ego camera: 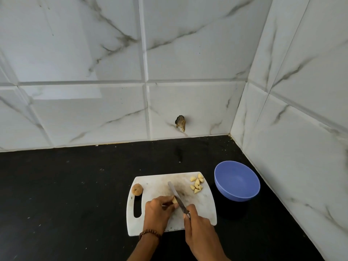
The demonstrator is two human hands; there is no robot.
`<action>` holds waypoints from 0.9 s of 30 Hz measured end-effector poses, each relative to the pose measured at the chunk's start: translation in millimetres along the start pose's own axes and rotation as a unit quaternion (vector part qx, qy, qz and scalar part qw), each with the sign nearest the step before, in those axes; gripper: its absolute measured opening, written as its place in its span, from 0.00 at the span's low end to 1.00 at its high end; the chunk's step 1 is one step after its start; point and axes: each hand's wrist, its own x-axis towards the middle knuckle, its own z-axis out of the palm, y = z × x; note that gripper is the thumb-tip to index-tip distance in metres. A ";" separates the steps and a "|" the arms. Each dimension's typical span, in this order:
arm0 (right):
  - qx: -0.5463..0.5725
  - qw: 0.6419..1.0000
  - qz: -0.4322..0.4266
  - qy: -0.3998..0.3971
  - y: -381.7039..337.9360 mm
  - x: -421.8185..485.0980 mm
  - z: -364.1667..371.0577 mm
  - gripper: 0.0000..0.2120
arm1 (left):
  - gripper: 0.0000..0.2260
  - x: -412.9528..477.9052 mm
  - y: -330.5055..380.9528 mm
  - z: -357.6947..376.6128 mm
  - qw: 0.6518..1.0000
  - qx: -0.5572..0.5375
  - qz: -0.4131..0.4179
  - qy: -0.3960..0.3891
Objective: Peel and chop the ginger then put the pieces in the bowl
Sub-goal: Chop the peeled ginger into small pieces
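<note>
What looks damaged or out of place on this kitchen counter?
The wall tile behind the counter has a broken dark hole low down, with brownish debris hanging from it. The cutting board is smudged grey in its middle. A brown round offcut sits at the board's far left corner, apart from the chopped pieces.

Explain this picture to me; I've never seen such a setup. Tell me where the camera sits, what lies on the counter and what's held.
No machine: a person works bare-handed, filmed by one camera on their head, looking down. On the black counter lies a white board beside an empty-looking blue bowl. The left hand pinches a ginger piece on the board; the right hand holds a knife against it. The cut pieces sit at the board's far right corner, a brown stub at its left edge.
</note>
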 end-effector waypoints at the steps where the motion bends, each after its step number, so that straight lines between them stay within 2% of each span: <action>1: -0.008 1.000 0.000 0.003 -0.2 -0.9 -0.2 0.11 | 0.11 0.6 0.2 0.3 1.000 0.006 0.005 0.000; 8: -0.074 0.997 0.017 -0.001 5.3 -2.5 5.0 0.22 | 0.09 4.1 4.0 1.2 0.996 0.055 0.074 -0.015; 13: -0.033 0.999 0.020 0.007 7.6 0.9 4.6 0.21 | 0.08 11.2 1.7 0.8 0.989 0.102 0.103 -0.030; 16: 0.025 0.999 0.006 0.028 6.4 -1.1 2.6 0.25 | 0.09 14.9 0.9 0.4 0.987 0.121 0.095 -0.042; 19: 0.052 0.998 0.002 0.045 8.8 -1.3 -0.6 0.20 | 0.10 16.8 1.0 -0.5 0.987 0.129 0.086 -0.044; 22: 0.053 0.998 -0.003 0.035 7.4 -3.1 -2.2 0.21 | 0.10 18.4 -0.3 -0.3 0.986 0.135 0.083 -0.044; 27: 0.049 0.998 -0.004 0.037 9.2 -2.0 -2.5 0.17 | 0.11 19.0 -1.0 0.6 0.986 0.137 0.081 -0.046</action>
